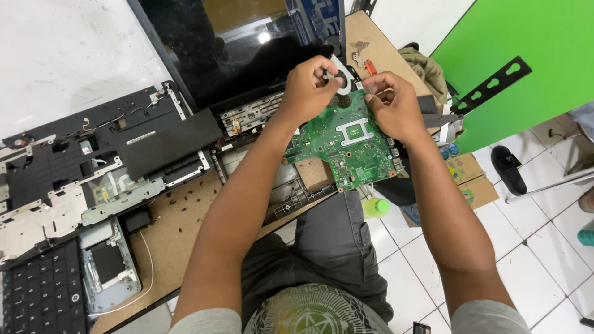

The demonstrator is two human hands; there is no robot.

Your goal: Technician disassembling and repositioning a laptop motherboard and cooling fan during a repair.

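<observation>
We had the green rectangular laptop circuit board point(349, 145) held up between both hands, tilted above the edge of the brown pressboard surface point(179, 229) and over our lap. Its long axis ran away from us and slightly leftward – from the near corner by our right forearm up toward the far end, where both hands met.

Our left hand point(306, 86) was closed on the board's far-left corner, with the fingertips pinching something small and round at the silver-and-black cooling fan part point(339, 73) just beyond the board's far edge; what exactly the fingers gripped we could not tell. Our right hand point(396, 108) was clamped on the far-right edge of the board, thumb on top, fingers curled under. The two hands sat close together with a narrow gap between them, both at the far end, so most of the board hung toward us from them, unsupported. Neither hand was clearly nearer; the left worked the fan end, the right steadied the side.

Below and to the left of the left hand lay the open dark laptop base shell point(272, 179), and beyond both hands the black glossy laptop screen panel point(241, 49) leaned back. Far to the left of the left forearm lay the stripped black palm-rest frame point(93, 161) and a black keyboard point(40, 297).
</observation>
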